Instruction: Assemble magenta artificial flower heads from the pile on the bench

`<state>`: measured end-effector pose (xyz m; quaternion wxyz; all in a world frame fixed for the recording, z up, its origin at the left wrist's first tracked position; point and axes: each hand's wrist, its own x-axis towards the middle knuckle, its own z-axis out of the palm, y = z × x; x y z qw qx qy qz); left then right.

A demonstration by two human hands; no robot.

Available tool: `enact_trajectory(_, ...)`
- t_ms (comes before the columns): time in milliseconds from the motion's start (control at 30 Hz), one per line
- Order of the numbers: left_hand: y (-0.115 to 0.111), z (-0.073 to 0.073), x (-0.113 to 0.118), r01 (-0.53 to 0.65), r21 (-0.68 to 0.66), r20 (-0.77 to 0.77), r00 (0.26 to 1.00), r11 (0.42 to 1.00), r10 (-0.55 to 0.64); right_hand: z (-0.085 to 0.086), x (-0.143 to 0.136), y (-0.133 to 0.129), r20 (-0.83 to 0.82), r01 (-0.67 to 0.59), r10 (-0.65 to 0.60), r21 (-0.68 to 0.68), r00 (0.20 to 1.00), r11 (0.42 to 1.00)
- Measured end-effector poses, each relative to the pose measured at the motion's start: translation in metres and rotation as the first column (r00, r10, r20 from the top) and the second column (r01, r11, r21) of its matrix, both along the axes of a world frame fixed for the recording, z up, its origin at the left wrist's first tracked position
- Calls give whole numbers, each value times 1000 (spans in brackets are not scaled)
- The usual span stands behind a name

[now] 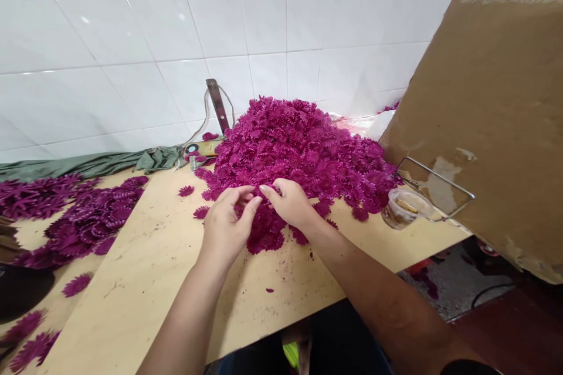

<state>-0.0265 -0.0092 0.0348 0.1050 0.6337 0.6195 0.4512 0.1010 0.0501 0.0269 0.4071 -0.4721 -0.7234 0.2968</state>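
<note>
Both hands meet over the near edge of a large heap of magenta artificial flower pieces [303, 140]. My left hand [229, 220] is closed, its thumb and curled fingers around a magenta flower piece [259, 192]. From the other side my right hand [290, 202] pinches the same flower piece between thumb and fingers. Most of the piece is hidden by the fingers. Just below the hands, more flower pieces [266, 237] lie bunched on the pale board [176, 275].
More flower pieces [94, 220] lie at the left. A green cloth [101, 165] runs along the tiled wall [153, 17], near an upright metal strip [217, 104]. At right stand a clear plastic cup [402, 211], a wire frame [440, 179] and a big cardboard sheet [497, 117].
</note>
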Motion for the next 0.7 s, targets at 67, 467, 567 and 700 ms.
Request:
enact_trajectory(67,7,-3,6,67,5,90,994,998,-67,-1,-1,0,-99,-35,30,-54,995,998)
enact_trajectory(467,29,-2,10,-112,-48,56,992,993,115,-1,1,-12,-381,-267,177,-197,908,943)
enact_trajectory(567,43,2,-3,-263,10,206,945,965,255,0,1,-20,-391,-251,156,-206,907,946)
enact_trajectory(700,60,13,-41,-466,12,333,836,885,435,1,14,-29,-343,-298,186,-310,921,903)
